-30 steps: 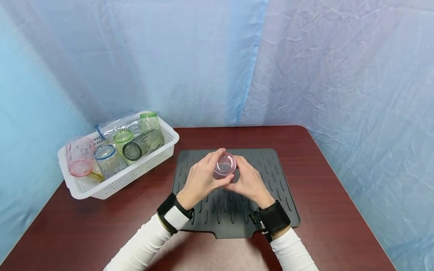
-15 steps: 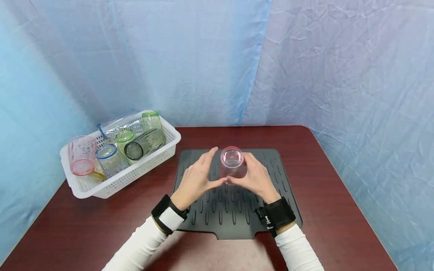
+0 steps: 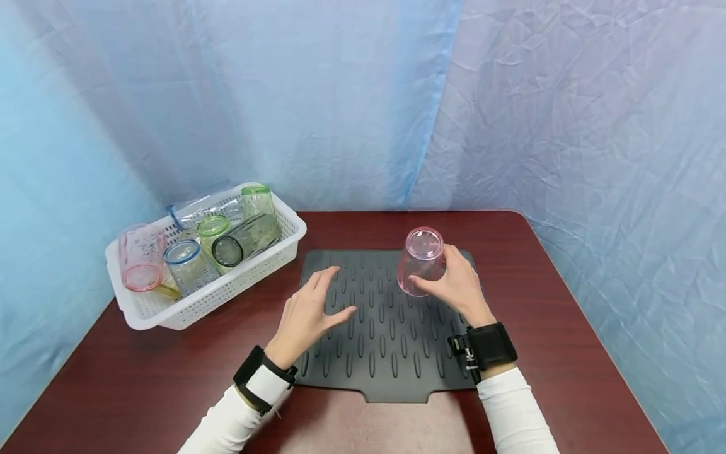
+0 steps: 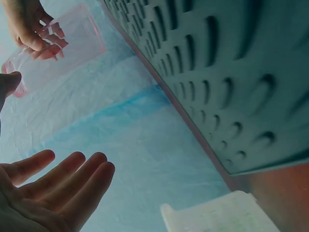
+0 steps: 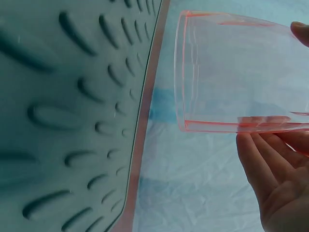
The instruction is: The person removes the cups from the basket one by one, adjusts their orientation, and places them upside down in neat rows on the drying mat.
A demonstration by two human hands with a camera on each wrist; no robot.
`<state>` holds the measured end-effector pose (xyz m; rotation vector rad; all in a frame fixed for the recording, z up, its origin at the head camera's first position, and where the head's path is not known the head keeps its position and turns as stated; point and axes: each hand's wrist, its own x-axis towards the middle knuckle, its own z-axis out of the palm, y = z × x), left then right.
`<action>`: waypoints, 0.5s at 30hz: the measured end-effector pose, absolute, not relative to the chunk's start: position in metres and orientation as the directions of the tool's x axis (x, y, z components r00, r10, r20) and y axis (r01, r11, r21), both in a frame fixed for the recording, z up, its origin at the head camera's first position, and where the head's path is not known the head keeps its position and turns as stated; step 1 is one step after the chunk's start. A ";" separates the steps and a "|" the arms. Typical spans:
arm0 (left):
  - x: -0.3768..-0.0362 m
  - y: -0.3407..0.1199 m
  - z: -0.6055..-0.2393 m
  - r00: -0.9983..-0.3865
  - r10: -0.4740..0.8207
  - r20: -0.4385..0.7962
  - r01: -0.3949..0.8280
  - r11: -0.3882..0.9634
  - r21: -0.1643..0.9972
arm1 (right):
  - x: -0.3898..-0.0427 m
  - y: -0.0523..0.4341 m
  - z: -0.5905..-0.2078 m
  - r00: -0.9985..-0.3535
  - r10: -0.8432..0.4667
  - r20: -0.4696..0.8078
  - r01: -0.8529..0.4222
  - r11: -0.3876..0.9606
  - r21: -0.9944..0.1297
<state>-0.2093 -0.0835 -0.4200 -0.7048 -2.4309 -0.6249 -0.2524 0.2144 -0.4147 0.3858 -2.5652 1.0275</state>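
Note:
A clear pink tumbler (image 3: 421, 261) is upside down, its base facing up, over the far right part of the dark ribbed drying mat (image 3: 380, 353). My right hand (image 3: 456, 285) grips it round its side. In the right wrist view the pink tumbler (image 5: 241, 72) hangs mouth-first just clear of the mat (image 5: 63, 111). My left hand (image 3: 311, 310) hovers open above the mat's left half, fingers spread, holding nothing. The left wrist view shows those fingers (image 4: 63, 179) straight and the pink tumbler (image 4: 58, 48) held some way off.
A white perforated basket (image 3: 266, 252) stands at the table's left rear with several tumblers lying in it: pink-rimmed (image 3: 140, 258), blue-rimmed (image 3: 187, 265), green-rimmed (image 3: 214, 228) and a dark one (image 3: 244, 243). The dark red table (image 3: 539, 302) ends close on the right; blue cloth hangs behind.
My left hand has let go of the pink tumbler and drawn back to the left. My right hand has carried the tumbler to the right and farther back, base up.

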 end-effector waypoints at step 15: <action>-0.196 -0.110 -0.447 -0.772 0.306 0.557 0.531 0.791 0.302 | -0.279 0.251 -0.422 -0.922 -0.063 0.382 -0.310 0.711 -0.631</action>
